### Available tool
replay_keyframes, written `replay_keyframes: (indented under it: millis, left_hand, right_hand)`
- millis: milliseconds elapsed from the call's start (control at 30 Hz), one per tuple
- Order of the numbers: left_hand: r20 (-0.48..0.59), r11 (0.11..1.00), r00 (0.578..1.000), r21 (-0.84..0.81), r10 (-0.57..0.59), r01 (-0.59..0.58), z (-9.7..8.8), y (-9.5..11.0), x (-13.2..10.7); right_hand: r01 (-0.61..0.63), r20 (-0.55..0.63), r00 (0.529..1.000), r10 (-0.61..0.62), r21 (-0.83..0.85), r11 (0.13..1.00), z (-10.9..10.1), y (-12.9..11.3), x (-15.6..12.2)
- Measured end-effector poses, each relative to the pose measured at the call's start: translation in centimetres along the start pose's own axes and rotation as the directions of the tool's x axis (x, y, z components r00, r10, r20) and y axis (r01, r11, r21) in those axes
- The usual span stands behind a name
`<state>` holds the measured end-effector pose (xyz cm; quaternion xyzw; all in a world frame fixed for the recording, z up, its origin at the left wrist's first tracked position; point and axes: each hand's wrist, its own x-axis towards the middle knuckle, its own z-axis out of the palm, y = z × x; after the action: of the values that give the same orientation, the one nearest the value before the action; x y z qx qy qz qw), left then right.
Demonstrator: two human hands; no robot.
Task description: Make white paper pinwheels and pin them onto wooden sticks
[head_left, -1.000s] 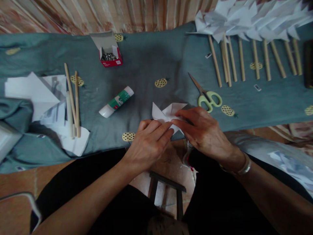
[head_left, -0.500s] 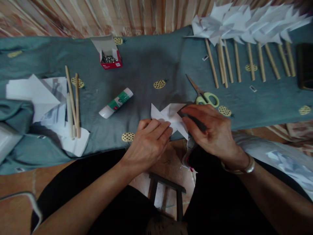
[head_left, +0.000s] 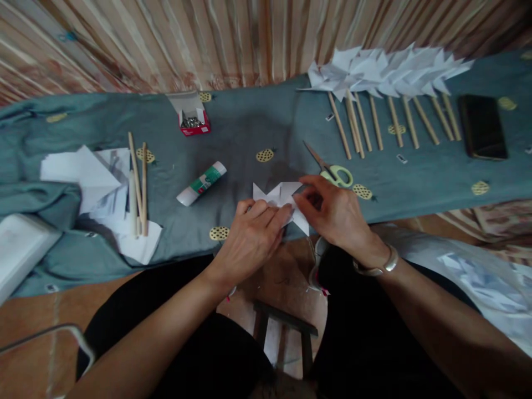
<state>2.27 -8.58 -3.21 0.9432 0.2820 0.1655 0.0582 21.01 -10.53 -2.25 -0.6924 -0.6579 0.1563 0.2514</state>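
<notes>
A white folded paper pinwheel (head_left: 279, 197) lies on the blue-grey cloth (head_left: 249, 127) near its front edge. My left hand (head_left: 253, 238) presses its fingers together on the pinwheel's near side. My right hand (head_left: 332, 213) pinches a flap of the same paper from the right; a bracelet circles that wrist. Green-handled scissors (head_left: 332, 172) lie just beyond my right hand. A glue stick (head_left: 201, 183) with a green label lies to the left of the paper.
A row of finished white pinwheels on wooden sticks (head_left: 386, 94) lies at the back right, with a dark phone (head_left: 482, 127) beside it. A red box of pins (head_left: 192, 119) stands open at the back. Loose sticks (head_left: 139, 183) and paper sheets (head_left: 91, 177) lie left.
The camera has tilted up and back, so the cloth and things sit lower and smaller in view. My right hand has closed in on the paper's flap again; the left hand stays on it.
</notes>
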Motion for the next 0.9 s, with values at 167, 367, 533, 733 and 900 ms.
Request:
replay_keyframes:
  millis: [167,367,533,733,900]
  left_hand:
    - [-0.067,0.999,0.998,0.034,0.003,0.0,0.4,-0.2,0.5]
    - [-0.112,0.998,0.994,0.062,0.001,0.006,1.1,-0.6,1.4]
    - [-0.135,0.996,0.991,0.094,0.006,0.007,1.2,-0.6,2.0]
    - [-0.116,0.998,0.993,0.063,-0.024,0.031,1.5,-0.6,2.3]
    - [-0.113,0.995,0.988,-0.028,-0.103,0.101,1.9,-1.0,2.4]
  right_hand:
    - [-0.04,0.042,0.998,0.04,0.015,0.999,0.1,-0.3,0.3]
    - [-0.102,0.048,0.994,0.1,0.036,0.994,0.2,-0.3,0.7]
    - [-0.087,0.05,0.995,0.085,0.039,0.995,0.2,0.0,0.8]
    - [-0.096,0.057,0.995,0.088,0.161,0.982,-0.2,0.2,0.5]
    - [-0.157,0.057,0.987,0.148,0.226,0.961,-0.7,0.6,0.3]
